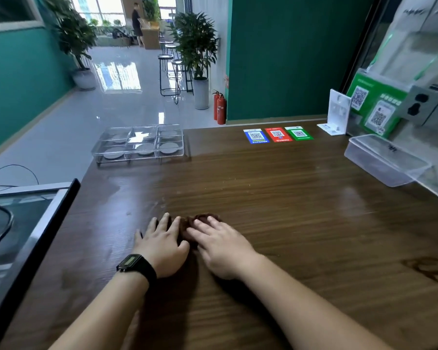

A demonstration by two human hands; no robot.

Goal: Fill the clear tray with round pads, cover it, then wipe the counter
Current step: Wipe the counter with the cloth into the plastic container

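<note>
A clear compartment tray (96,152) stands at the far left corner of the wooden counter (288,210), with a clear lid on top and grey round pads (168,147) in its sections. Near the front middle, a dark brown cloth (186,227) lies flat on the counter. My left hand (162,245), with a black watch on its wrist, presses on the cloth's left part, fingers spread. My right hand (220,246) presses on its right part, also flat. Most of the cloth is hidden under both hands.
A clear lidded plastic box (384,160) sits at the right by a glass partition. Three QR code stickers (277,134) lie flat at the far edge, beside a white acrylic stand (338,112). A dark screen (23,223) with cables stands at the left edge.
</note>
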